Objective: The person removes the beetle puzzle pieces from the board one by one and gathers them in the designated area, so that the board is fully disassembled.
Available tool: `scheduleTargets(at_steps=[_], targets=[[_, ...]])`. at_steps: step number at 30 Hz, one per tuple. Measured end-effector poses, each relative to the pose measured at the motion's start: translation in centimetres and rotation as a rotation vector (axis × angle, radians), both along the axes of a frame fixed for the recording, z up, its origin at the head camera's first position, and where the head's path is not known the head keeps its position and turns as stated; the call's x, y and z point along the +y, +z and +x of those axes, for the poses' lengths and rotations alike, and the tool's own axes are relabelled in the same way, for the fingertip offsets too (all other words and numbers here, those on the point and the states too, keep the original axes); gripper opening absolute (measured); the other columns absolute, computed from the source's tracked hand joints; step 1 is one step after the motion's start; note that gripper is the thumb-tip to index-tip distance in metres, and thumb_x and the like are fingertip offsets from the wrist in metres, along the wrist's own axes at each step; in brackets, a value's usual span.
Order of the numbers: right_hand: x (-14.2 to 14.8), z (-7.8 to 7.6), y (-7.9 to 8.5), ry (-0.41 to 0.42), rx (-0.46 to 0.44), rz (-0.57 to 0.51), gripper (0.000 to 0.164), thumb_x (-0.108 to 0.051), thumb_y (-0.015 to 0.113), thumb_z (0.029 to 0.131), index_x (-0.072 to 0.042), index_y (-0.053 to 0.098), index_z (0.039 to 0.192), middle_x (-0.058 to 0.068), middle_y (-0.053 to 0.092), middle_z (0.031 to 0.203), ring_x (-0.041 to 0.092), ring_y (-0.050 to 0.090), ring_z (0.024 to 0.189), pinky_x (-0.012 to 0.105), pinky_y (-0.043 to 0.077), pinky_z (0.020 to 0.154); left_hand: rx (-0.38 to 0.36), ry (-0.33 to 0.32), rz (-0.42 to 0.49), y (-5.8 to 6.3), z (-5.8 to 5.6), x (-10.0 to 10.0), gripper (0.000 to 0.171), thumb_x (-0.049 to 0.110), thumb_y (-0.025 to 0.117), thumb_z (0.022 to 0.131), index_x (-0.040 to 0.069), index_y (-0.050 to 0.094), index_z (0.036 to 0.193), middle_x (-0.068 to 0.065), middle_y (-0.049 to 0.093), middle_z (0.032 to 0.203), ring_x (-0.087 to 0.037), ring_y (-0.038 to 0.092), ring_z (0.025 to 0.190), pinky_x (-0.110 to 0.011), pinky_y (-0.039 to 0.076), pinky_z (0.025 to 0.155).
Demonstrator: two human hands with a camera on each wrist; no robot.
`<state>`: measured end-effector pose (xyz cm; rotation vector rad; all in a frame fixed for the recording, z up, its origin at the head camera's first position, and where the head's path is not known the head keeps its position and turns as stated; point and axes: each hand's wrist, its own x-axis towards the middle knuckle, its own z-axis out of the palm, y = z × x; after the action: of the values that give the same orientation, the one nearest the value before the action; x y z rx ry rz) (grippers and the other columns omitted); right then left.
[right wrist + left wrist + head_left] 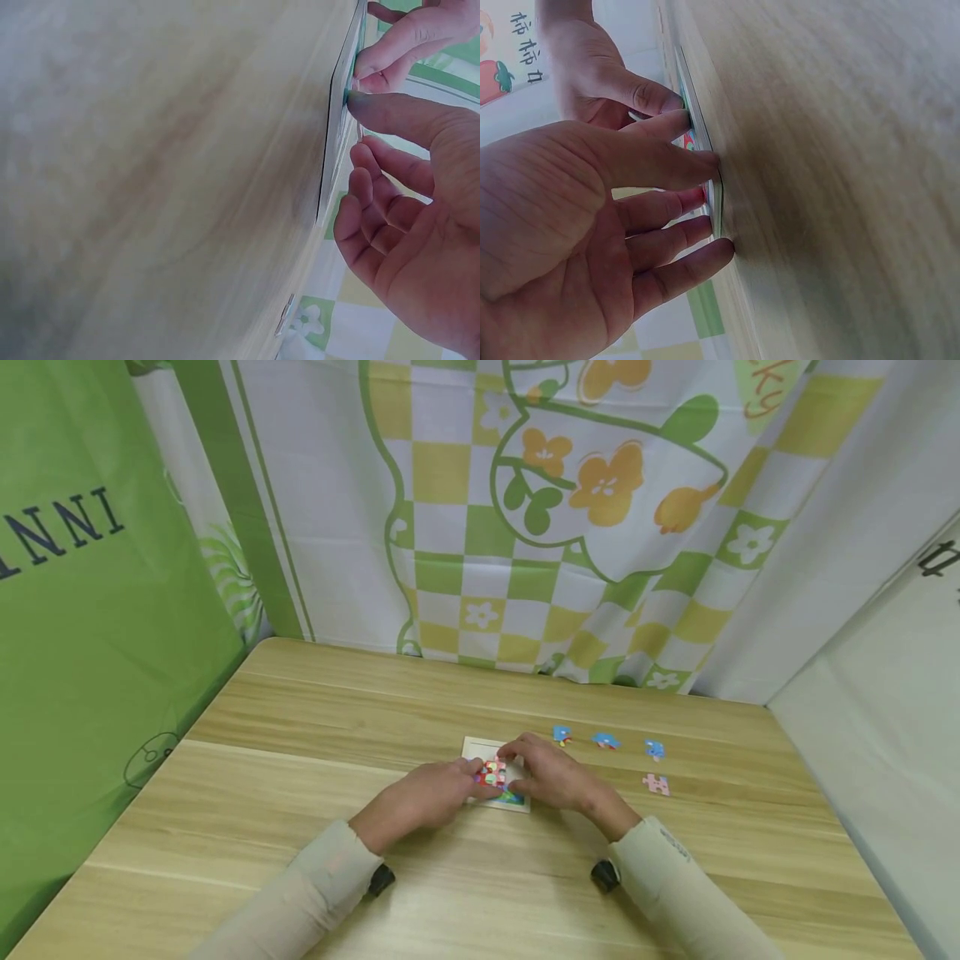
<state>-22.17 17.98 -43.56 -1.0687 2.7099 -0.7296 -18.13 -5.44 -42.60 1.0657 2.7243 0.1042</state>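
A small jigsaw puzzle board (480, 746) with a pale frame lies on the table, several red, pink and green pieces (492, 773) showing on it between the hands. My left hand (431, 793) reaches over the board's left side. Its fairly straight fingertips (697, 199) touch the board and its edge, the lowest one down at the tabletop. From the right, my right hand (558, 774) pinches a thin puzzle piece (359, 132) between thumb and forefinger, close over the board. Its other fingers are curled in the right wrist view. The fingers hide much of the board.
Right of the board lie loose puzzle pieces: three blue ones, including one piece (606, 741) in the middle of the row, and a pink piece (656, 784) nearer me. A patterned curtain (480, 568) hangs behind the wooden table (300, 760).
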Motion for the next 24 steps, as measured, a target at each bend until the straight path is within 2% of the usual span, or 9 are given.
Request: scheduleTargets(at_steps=[9, 16, 24], targets=[[-0.58, -0.36, 0.13, -0.146, -0.006, -0.078, 0.011, -0.011, 0.07, 0.098, -0.01, 0.075, 0.108, -0.005, 0.069, 0.096, 0.009, 0.059, 0.073, 0.03, 0.051, 0.067, 0.003, 0.015, -0.013, 0.2, 0.08, 0.21, 0.063, 0.001, 0.06, 0.1, 0.04, 0.057, 0.148, -0.013, 0.045, 0.157, -0.026, 0.049, 0.138, -0.036, 0.057, 0.079], [-0.6, -0.43, 0.08, -0.167, -0.004, -0.111, 0.005, -0.01, 0.069, 0.098, -0.013, 0.072, 0.101, -0.008, 0.067, 0.09, 0.009, 0.061, 0.074, 0.029, 0.053, 0.07, -0.019, 0.026, -0.006, 0.0, -0.05, 0.27, 0.062, 0.003, 0.062, 0.098, 0.04, 0.057, 0.148, -0.013, 0.044, 0.157, -0.025, 0.048, 0.14, -0.031, 0.053, 0.071], [-0.7, -0.28, 0.36, -0.168, -0.037, -0.146, 0.004, -0.008, 0.069, 0.098, -0.011, 0.071, 0.1, -0.007, 0.067, 0.089, 0.01, 0.063, 0.075, 0.029, 0.053, 0.071, -0.008, 0.014, 0.001, -0.14, -0.16, 0.28, 0.06, 0.004, 0.064, 0.097, 0.039, 0.059, 0.146, -0.014, 0.045, 0.156, -0.025, 0.049, 0.138, -0.031, 0.053, 0.071]])
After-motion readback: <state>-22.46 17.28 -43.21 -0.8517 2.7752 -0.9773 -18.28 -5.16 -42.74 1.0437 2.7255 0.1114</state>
